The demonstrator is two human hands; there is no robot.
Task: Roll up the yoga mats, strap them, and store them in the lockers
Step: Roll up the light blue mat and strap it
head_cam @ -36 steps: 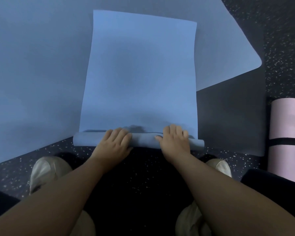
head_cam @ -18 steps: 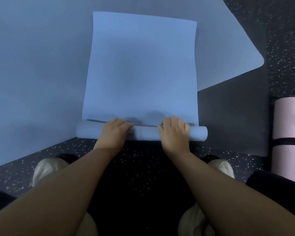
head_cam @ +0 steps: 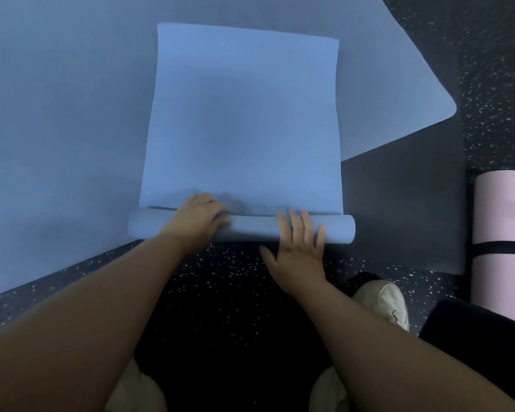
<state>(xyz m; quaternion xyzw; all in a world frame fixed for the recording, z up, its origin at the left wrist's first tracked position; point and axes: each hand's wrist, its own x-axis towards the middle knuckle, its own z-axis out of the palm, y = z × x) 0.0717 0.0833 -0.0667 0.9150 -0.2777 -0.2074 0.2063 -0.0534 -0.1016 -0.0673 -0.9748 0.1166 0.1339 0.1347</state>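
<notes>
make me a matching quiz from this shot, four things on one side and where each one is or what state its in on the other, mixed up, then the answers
Things:
1. blue mat
2. pink mat
3. left hand
4. right hand

States:
A. fully rolled, black strap around it, at the right edge
B. fingers straight, lying on the roll's right part
C. partly rolled, most of it flat on the floor
D. curled over the top of the roll, left of centre

Pairs: 1-C, 2-A, 3-D, 4-B
</notes>
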